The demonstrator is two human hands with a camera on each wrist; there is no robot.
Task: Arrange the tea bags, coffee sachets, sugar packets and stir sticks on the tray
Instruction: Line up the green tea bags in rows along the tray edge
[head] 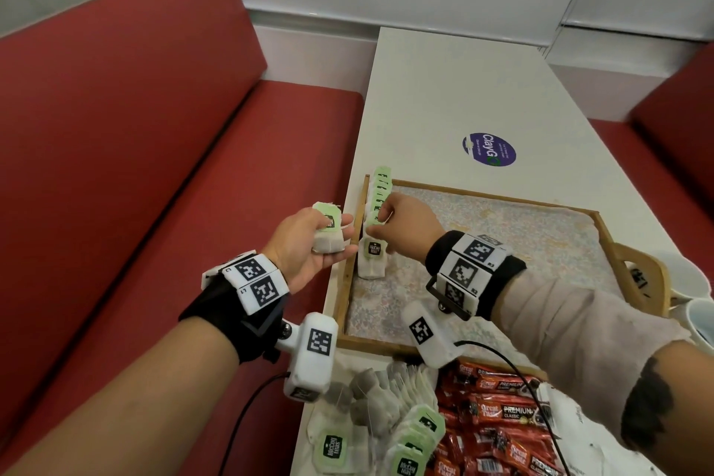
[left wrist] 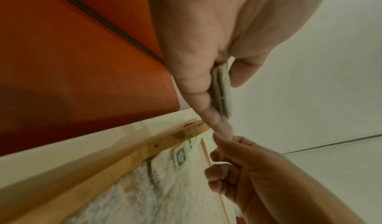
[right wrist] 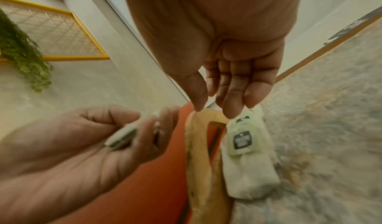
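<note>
A wooden tray [head: 483, 195] with a floral liner lies on the white table. A row of tea bags [head: 380, 185] with green tags stands along its left rim. The nearest tea bag [head: 371, 259] [right wrist: 248, 162] lies flat at the row's near end. My right hand [head: 380, 222] [right wrist: 215, 110] reaches over that end, and its fairly straight fingertips touch the green tags without gripping anything. My left hand [head: 340, 234], just left of the tray over the bench, grips a small stack of tea bags [head: 327, 232] [left wrist: 222, 88] between thumb and fingers.
A pile of loose tea bags [head: 386, 417] and red coffee sachets [head: 498, 421] lie on the table's near end. White cups [head: 691, 282] stand right of the tray handle. A red bench [head: 154, 166] runs along the left. A purple sticker [head: 488, 150] marks the table beyond the tray.
</note>
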